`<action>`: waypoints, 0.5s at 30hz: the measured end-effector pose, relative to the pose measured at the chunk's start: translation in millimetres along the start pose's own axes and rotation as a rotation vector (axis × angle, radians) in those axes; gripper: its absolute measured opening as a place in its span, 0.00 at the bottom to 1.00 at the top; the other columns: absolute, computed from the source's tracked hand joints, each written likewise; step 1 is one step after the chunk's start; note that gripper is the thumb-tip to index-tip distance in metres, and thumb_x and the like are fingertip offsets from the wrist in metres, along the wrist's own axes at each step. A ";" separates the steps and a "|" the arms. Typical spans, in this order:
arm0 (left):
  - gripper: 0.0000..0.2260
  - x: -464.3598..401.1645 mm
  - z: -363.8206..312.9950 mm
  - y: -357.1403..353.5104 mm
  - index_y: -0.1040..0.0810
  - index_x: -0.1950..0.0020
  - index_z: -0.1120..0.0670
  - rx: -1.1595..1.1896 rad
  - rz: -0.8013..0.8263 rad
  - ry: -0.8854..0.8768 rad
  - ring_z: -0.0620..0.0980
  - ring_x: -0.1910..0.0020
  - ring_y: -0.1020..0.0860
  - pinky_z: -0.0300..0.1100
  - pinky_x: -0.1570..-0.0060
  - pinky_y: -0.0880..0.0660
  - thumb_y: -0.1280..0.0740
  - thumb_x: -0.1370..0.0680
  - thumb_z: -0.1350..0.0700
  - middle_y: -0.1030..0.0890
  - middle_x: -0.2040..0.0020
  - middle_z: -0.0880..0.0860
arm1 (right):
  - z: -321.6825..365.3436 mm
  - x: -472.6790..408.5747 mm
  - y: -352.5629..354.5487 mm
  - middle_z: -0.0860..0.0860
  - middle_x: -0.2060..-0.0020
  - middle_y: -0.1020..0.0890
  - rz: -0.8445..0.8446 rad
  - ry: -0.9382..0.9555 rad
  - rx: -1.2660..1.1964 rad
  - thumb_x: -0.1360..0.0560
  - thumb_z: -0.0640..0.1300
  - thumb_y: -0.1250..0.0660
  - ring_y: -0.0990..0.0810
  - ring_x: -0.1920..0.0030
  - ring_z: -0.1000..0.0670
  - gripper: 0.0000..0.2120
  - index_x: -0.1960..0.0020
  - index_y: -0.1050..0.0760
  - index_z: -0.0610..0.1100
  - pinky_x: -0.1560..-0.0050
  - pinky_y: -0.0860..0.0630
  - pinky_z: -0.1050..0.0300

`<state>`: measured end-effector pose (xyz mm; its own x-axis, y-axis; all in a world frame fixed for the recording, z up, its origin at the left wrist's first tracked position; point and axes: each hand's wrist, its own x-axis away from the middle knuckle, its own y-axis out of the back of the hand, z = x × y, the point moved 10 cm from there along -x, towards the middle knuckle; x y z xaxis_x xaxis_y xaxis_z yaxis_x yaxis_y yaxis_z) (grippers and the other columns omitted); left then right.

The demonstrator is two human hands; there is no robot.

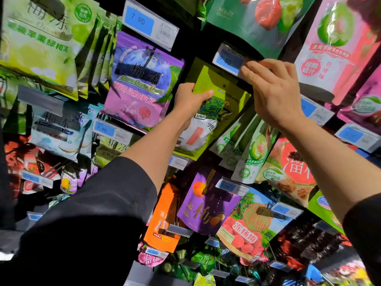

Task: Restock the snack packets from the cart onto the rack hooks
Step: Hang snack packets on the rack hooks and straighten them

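Overhead, the right hand (pixel 274 96) pinches the price tag holder (pixel 228 58) just above the packet's top edge. Purple packets (pixel 142 79) hang just left. The yellow-green snack packet (pixel 214 108), tilted with its hang hole visible, is gripped at its upper left by the left hand (pixel 189 102).

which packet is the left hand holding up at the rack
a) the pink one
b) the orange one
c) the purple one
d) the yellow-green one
d: the left hand has its thumb curled over the upper edge of the yellow-green packet, lifting it toward the hook, while the right hand holds the price tag just above it.
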<state>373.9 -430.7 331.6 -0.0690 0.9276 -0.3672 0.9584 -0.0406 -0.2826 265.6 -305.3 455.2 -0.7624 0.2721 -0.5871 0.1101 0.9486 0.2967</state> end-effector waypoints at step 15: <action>0.10 -10.9 -32.6 -1.3 0.24 0.67 0.52 0.015 -0.062 -0.046 0.56 0.62 0.20 0.55 0.54 0.22 0.26 0.29 0.59 0.18 0.63 0.58 | 1.9 0.7 1.3 0.51 0.37 0.21 -0.012 -0.022 -0.001 0.20 0.39 0.41 0.24 0.42 0.43 0.14 0.36 0.24 0.44 0.47 0.35 0.51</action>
<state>382.5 -428.7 364.9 -0.1407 0.9104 -0.3890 0.9476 0.0100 -0.3194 266.5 -303.6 453.8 -0.7497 0.2639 -0.6069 0.1000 0.9517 0.2903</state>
